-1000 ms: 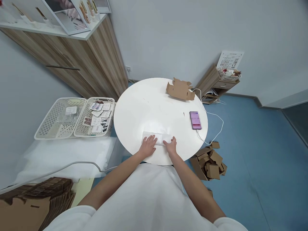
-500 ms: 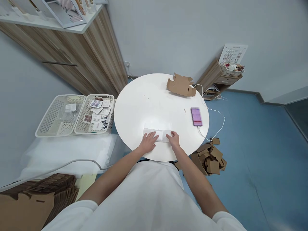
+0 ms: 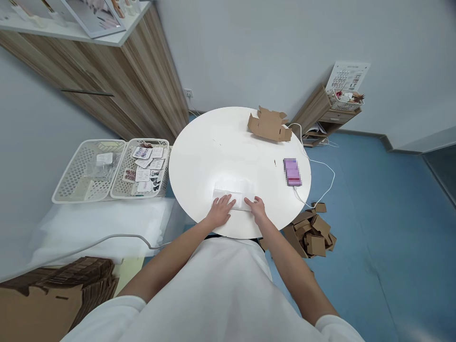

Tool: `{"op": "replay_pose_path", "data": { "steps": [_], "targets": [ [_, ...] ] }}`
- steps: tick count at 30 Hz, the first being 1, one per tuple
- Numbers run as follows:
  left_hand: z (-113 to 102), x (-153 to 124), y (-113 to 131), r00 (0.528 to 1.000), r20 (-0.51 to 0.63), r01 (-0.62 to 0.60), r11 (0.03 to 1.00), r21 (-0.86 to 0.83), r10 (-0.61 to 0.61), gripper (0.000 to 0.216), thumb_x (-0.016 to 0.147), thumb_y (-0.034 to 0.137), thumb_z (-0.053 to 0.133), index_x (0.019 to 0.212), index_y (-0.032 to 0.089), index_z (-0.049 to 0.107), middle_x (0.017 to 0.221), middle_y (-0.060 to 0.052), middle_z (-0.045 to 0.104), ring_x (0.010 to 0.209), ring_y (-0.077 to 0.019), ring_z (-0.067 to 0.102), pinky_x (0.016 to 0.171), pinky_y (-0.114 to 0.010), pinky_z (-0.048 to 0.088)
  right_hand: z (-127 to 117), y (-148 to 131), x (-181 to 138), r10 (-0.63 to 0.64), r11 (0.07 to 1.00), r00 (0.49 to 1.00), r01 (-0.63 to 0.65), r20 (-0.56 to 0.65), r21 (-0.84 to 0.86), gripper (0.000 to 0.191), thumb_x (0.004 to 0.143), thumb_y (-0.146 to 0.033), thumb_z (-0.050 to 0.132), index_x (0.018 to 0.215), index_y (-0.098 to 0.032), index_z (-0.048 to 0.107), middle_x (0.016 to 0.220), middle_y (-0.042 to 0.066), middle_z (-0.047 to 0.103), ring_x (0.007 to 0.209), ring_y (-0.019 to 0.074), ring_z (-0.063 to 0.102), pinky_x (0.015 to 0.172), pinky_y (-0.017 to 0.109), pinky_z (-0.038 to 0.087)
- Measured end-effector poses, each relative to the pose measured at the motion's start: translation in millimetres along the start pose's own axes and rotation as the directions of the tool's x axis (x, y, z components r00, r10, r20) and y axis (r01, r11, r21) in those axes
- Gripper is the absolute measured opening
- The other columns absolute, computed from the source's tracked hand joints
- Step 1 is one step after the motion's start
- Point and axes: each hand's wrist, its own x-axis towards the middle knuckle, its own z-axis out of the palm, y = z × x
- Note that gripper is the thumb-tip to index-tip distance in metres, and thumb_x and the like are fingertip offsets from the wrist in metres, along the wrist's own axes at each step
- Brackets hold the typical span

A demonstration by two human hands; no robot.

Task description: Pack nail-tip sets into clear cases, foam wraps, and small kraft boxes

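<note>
A folded white sheet (image 3: 233, 191) lies near the front edge of the round white table (image 3: 213, 152). My left hand (image 3: 221, 210) rests flat on the sheet's left part, fingers stretched out. My right hand (image 3: 257, 208) lies on its right part, fingers spread and pressing down. Neither hand grips anything. A half-folded brown cardboard box (image 3: 270, 125) sits at the table's far side. A phone (image 3: 292, 171) with a white cable lies at the right of the table.
Two white plastic baskets (image 3: 110, 168) stand left of the table, one with several printed cards. Cardboard scraps (image 3: 309, 232) lie on the blue floor at the right. Flat cardboard is stacked at the lower left (image 3: 53, 299). A wooden cabinet (image 3: 117, 80) stands behind.
My hands have stayed on the white sheet, with the right hand shifted slightly inward. The view has tilted a little.
</note>
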Motion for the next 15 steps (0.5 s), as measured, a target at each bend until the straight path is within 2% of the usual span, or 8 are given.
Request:
{"op": "replay_pose_path", "data": {
  "steps": [3, 6, 9, 13, 15],
  "targets": [
    [-1, -2, 2, 0.999, -0.033, -0.016, 1.000, 0.023, 0.016, 0.066, 0.073, 0.025, 0.052, 0.134, 0.027, 0.027, 0.144, -0.008, 0.022, 0.132, -0.0289, 0.018, 0.103, -0.046, 0.015, -2, -10, 7, -0.021, 0.998, 0.998, 0.025, 0.066, -0.063, 0.033, 0.066, -0.044, 0.056, 0.085, -0.017, 0.057, 0.083, 0.007, 0.063, 0.072, 0.0184, 0.059, 0.058, 0.027, 0.045],
    [0, -5, 4, 0.998, -0.034, -0.055, 0.998, 0.042, 0.056, 0.064, 0.075, 0.029, 0.051, 0.134, 0.027, 0.028, 0.145, -0.008, 0.021, 0.132, -0.0287, 0.017, 0.103, -0.047, 0.013, -2, -10, 11, -0.041, 0.994, 0.998, 0.045, 0.040, -0.103, 0.023, 0.068, -0.040, 0.051, 0.073, -0.018, 0.056, 0.076, 0.003, 0.062, 0.066, 0.0153, 0.055, 0.056, 0.025, 0.044],
    [2, -5, 6, 0.998, 0.007, -0.065, 0.997, 0.041, 0.064, 0.060, 0.075, 0.030, 0.050, 0.132, 0.028, 0.031, 0.143, -0.008, 0.025, 0.131, -0.0281, 0.019, 0.103, -0.049, 0.013, -6, -5, 12, -0.051, 0.989, 0.999, 0.051, 0.001, -0.139, 0.019, 0.068, -0.037, 0.048, 0.071, -0.019, 0.054, 0.075, 0.002, 0.061, 0.066, 0.0146, 0.054, 0.056, 0.025, 0.043],
    [3, 7, 13, 0.995, 0.035, -0.091, 0.996, 0.024, 0.090, 0.061, 0.075, 0.030, 0.051, 0.132, 0.028, 0.031, 0.143, -0.008, 0.025, 0.131, -0.0277, 0.020, 0.102, -0.049, 0.014, -14, -7, 12, -0.078, 0.990, 0.992, 0.066, -0.095, -0.122, 0.024, 0.069, -0.036, 0.048, 0.083, -0.018, 0.055, 0.084, 0.005, 0.062, 0.072, 0.0163, 0.057, 0.063, 0.027, 0.046],
    [3, 13, 17, 0.993, 0.037, -0.110, 0.994, 0.014, 0.109, 0.060, 0.075, 0.032, 0.051, 0.131, 0.027, 0.031, 0.143, -0.009, 0.025, 0.130, -0.0276, 0.021, 0.101, -0.050, 0.015, -16, -13, 11, -0.092, 0.993, 0.991, 0.084, -0.097, -0.086, 0.027, 0.069, -0.036, 0.050, 0.087, -0.017, 0.056, 0.088, 0.007, 0.063, 0.074, 0.0165, 0.058, 0.065, 0.027, 0.048]
  ]
}}
